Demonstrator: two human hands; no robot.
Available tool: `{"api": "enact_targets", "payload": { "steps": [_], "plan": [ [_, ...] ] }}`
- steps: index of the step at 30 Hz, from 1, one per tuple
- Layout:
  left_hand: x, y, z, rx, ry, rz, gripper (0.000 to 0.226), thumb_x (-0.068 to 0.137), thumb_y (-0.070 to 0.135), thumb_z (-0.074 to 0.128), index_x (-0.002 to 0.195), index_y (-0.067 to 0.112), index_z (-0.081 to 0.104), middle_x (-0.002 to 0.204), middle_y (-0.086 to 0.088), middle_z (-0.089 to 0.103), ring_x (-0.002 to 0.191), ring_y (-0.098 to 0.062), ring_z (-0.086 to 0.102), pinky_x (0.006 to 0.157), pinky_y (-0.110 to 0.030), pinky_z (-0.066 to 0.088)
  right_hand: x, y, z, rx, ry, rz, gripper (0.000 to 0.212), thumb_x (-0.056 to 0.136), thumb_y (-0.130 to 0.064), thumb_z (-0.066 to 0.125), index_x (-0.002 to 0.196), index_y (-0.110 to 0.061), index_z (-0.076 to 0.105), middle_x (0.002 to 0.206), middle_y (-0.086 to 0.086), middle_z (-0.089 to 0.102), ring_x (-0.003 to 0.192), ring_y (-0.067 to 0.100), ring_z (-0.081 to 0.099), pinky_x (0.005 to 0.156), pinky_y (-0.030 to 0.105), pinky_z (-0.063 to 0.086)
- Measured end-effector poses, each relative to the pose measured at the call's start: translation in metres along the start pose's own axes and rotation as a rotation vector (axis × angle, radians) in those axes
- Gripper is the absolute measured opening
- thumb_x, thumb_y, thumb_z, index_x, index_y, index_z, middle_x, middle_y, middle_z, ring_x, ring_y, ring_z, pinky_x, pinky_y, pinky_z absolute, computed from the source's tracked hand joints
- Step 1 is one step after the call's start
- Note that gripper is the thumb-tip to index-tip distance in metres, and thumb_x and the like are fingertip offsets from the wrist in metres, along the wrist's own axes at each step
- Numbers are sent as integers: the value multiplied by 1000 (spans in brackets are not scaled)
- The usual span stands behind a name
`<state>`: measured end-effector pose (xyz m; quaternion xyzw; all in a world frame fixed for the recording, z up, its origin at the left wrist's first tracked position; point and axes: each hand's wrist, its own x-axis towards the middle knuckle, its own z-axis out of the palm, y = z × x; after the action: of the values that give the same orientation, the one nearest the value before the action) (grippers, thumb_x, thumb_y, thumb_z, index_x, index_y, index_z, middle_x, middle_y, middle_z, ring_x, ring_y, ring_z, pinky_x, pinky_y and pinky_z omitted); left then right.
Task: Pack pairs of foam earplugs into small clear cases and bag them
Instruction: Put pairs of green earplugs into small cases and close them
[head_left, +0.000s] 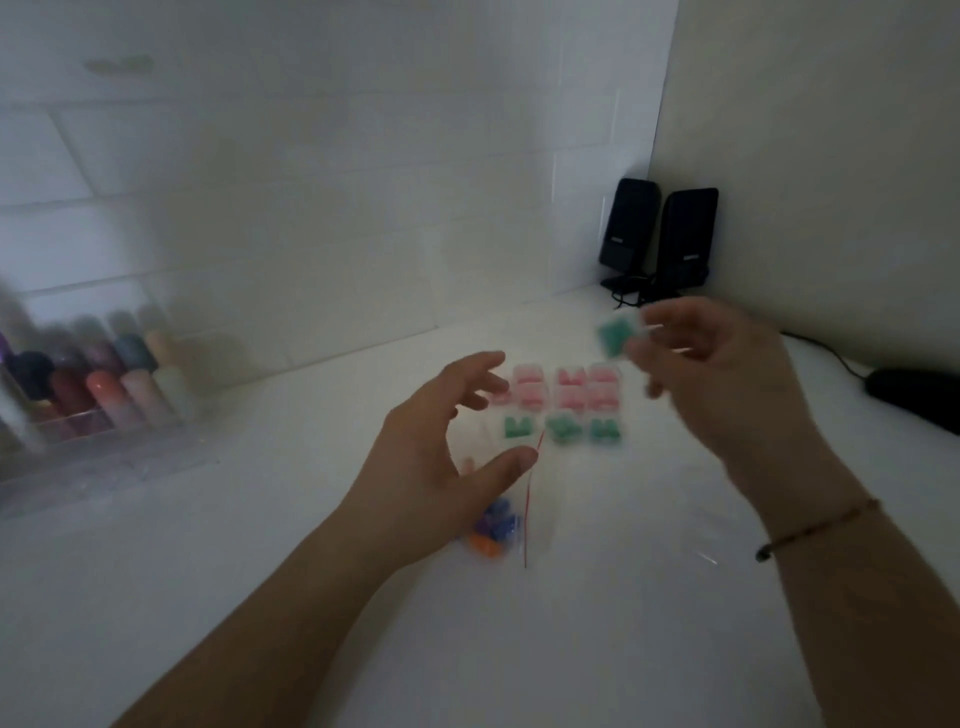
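Observation:
The frame is blurred. My right hand (722, 374) is raised above the white table and pinches a small clear case with green earplugs (615, 335) at its fingertips. My left hand (441, 452) hovers open, fingers spread, over a clear zip bag (498, 525) with a red seal line that holds blue, purple and orange earplugs. Between the hands, on the table, lie several clear cases in rows: pink ones (566, 389) behind, three green ones (563, 430) in front.
A clear box of coloured tubes (88, 395) stands at the left by the tiled wall. Two black speakers (660, 239) sit in the back corner. A black mouse (914, 395) and its cable lie at the right. Another clear bag (696, 540) lies near my right wrist.

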<state>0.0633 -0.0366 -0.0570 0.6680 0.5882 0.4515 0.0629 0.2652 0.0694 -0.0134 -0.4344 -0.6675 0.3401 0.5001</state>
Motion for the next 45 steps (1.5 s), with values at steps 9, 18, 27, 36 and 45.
{"api": "enact_targets", "payload": {
  "steps": [9, 18, 27, 36, 45],
  "plan": [
    [0, -9, 2, 105, -139, 73, 56, 76, 60, 65, 124, 33, 59, 129, 20, 54, 126, -4, 46, 107, -39, 39, 19, 66, -13, -739, -112, 149, 29, 86, -44, 63, 113, -36, 64, 100, -8, 69, 101, 20, 61, 88, 31, 48],
    [0, -7, -2, 307, -385, 170, 90, 59, 78, 68, 137, 45, 38, 135, 35, 37, 135, 6, 26, 118, -53, 12, 17, 72, -10, -891, -250, 183, 42, 88, -53, 57, 122, -28, 60, 117, 0, 62, 120, 27, 42, 97, 38, 42],
    [0, -16, -4, 380, -475, 144, 99, 63, 76, 65, 146, 48, 19, 139, 33, 30, 135, 14, 11, 119, -45, -13, 11, 29, -53, -901, -417, 199, 27, 77, -40, 75, 98, -28, 62, 97, -6, 60, 88, 14, 57, 83, 30, 47],
    [-5, 0, 12, 160, -455, 183, 92, 68, 58, 76, 141, 52, 21, 138, 26, 42, 136, 8, 28, 121, -41, -5, 4, 28, -44, -1007, -661, 228, 46, 68, -35, 83, 101, -36, 52, 93, -13, 49, 91, 13, 52, 86, 30, 47],
    [-4, 0, 15, -99, -163, 158, 65, 83, 57, 60, 138, 23, 50, 140, 10, 51, 133, -13, 44, 110, -38, 37, -1, 10, -33, -857, -479, -141, 27, 77, -40, 73, 99, -35, 57, 95, -16, 56, 79, -4, 49, 67, 16, 36]
  ]
}}
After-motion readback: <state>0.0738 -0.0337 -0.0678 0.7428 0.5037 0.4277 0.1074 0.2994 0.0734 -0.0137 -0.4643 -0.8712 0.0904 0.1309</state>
